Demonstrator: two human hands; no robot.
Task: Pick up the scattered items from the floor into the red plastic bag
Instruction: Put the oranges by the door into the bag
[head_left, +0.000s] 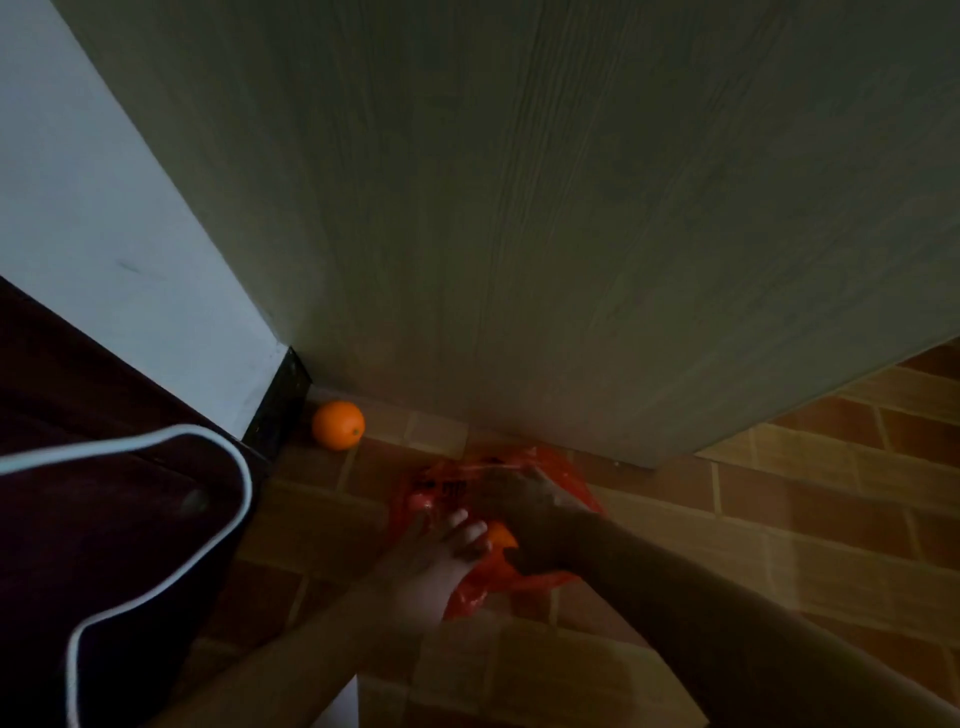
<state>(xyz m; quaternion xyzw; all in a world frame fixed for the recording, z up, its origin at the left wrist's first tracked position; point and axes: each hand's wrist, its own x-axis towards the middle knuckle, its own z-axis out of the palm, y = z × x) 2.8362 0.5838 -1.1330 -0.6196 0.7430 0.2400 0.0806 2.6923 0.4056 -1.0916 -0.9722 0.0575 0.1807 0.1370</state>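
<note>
Hands (467, 540) at red bag (488, 582); print unreadable

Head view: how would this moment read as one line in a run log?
left hand: at bag mouth | right hand: holding red plastic bag | orange piece: between hands | whole orange: on floor by wall corner

your two forearms are bare from the near edge up to the wrists, with no sleeve, watch or ring showing on them. your left hand (441, 551) and right hand (524, 509) wear no gloves. the dim light blurs your fingers (470, 532), so nails and finer marks cannot be made out.
</note>
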